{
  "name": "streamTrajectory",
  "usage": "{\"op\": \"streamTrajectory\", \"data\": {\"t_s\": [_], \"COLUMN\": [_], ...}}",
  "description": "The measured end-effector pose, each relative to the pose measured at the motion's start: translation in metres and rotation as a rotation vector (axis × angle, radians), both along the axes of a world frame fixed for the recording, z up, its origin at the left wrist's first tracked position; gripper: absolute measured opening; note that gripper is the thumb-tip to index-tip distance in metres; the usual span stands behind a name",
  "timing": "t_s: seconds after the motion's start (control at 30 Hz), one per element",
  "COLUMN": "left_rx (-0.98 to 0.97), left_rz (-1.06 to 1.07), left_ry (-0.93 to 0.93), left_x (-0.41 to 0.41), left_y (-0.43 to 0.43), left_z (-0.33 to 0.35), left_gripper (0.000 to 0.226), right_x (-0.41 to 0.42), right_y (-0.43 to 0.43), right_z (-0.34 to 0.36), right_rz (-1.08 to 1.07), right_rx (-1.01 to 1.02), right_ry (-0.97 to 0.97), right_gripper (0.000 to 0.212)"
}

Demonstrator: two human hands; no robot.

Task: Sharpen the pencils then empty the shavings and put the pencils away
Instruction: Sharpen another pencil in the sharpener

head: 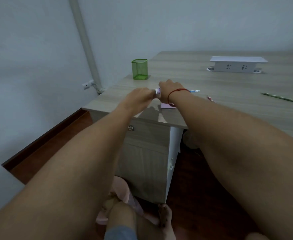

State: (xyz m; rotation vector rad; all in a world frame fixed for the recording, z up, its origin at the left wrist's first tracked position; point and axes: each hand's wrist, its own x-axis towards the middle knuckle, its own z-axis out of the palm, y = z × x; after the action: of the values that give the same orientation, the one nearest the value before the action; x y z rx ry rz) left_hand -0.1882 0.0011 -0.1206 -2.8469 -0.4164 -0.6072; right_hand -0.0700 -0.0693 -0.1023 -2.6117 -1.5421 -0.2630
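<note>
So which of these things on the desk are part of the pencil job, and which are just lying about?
Part of the job: sharpener, gripped by left hand and right hand; blue pencil; red pencil; green pencil; probably the green mesh pot.
Just lying about: white socket box; wall pipe.

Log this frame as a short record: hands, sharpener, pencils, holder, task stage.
left hand: pinches the crank knob at the sharpener's end
right hand: grips the pink sharpener from above, on the desk
blue pencil: pokes out past the right wrist; its tip is hidden
loose pencils: red pencil and green pencil lie on the desk, further right
green mesh holder: upright near the desk's far left corner, no pencils sticking out
stage: sharpening; no pencils put away yet
</note>
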Motion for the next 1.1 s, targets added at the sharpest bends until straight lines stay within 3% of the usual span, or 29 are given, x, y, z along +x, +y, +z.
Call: {"op": "streamTrajectory", "data": {"t_s": [0.17,0.43,0.77,0.93,1.1], "left_rx": [-0.040,-0.094,-0.276,-0.214,0.062], "left_rz": [0.156,0.199,0.249,0.222,0.204], "left_ry": [0.116,0.251,0.258,0.259,0.283], "left_x": [0.004,0.019,0.039,0.039,0.045], "left_y": [-0.007,0.006,0.018,0.028,0.039], "left_z": [-0.025,-0.032,-0.013,-0.006,0.006], "left_gripper": [0.024,0.022,0.028,0.023,0.019], "right_x": [0.003,0.006,0.009,0.009,0.010], "right_y": [-0.007,-0.007,-0.005,-0.006,-0.004], "right_z": [-0.002,-0.004,-0.008,-0.007,-0.006], "right_rz": [0.067,0.109,0.123,0.127,0.110], "right_rx": [0.008,0.010,0.056,0.058,0.033], "right_ry": [-0.037,-0.060,-0.021,-0.013,-0.006], "right_gripper": [0.040,0.040,0.039,0.039,0.046]}}
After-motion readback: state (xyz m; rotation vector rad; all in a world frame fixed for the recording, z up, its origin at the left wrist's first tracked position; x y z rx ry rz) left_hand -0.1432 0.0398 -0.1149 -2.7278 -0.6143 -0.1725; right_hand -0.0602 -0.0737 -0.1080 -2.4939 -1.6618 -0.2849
